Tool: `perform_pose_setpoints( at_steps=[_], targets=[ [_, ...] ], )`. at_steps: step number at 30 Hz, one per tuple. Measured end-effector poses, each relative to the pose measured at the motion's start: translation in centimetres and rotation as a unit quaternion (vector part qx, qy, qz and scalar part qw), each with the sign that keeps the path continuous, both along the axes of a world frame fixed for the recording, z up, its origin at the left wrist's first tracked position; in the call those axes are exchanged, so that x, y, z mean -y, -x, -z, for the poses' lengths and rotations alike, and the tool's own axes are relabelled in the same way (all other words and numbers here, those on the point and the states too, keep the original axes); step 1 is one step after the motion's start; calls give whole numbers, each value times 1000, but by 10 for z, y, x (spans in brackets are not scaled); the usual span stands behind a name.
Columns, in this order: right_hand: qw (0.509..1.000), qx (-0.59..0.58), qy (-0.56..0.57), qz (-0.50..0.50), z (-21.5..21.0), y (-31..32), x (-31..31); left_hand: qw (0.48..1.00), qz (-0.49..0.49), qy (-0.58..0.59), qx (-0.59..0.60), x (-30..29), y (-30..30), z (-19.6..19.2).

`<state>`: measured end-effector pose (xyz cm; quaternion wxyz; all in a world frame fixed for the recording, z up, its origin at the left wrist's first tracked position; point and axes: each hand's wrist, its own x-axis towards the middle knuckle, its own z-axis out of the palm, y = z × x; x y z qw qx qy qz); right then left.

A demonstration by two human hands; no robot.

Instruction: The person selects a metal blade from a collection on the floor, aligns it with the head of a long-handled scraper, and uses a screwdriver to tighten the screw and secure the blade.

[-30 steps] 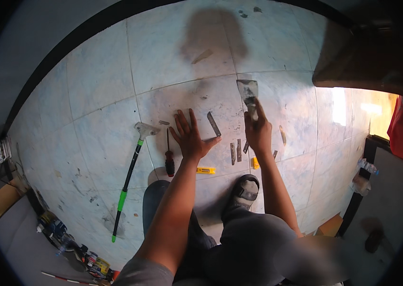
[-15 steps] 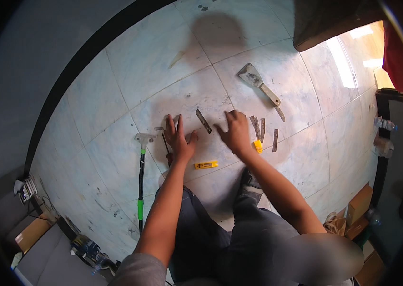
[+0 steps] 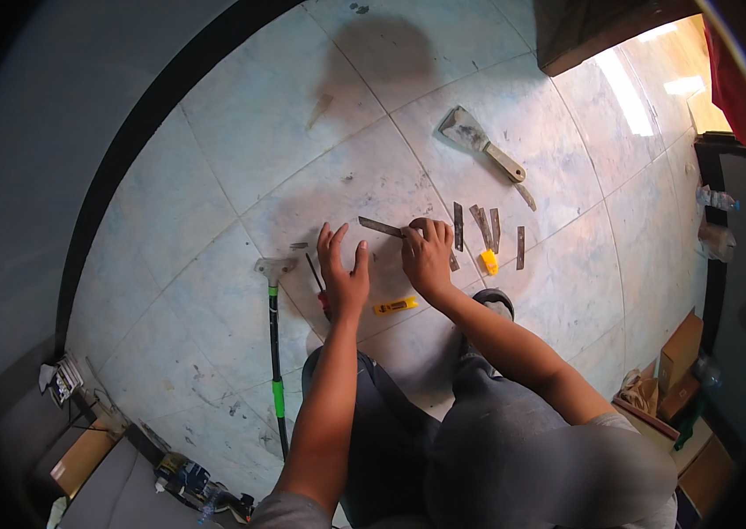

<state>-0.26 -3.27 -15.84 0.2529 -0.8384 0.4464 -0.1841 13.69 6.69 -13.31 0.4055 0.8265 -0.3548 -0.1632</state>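
Dark blade (image 3: pixel 379 227), in right hand (image 3: pixel 427 256), extending leftward

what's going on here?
A person is working over a tiled floor. Their right hand pinches one end of a dark, flat metal strip. The left hand is open and holds nothing, with a screwdriver beside it. More dark strips lie to the right, near a small yellow piece. Beyond them lies a putty knife; a long-handled scraper lies off to the left.
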Motion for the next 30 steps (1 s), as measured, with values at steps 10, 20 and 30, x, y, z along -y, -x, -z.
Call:
perform_pose_setpoints(
  at_steps=[10,20,30],
  targets=[
    [1000,17,-19,-14,3,1,5,990,57,-72,108,14,-25,13],
    [998,-19,-42,-52,-1,6,12,995,85,-33,48,15,-35,12],
    [991,-29,82,97,-10,62,78,952,237,-77,179,15,-27,3]
  ],
)
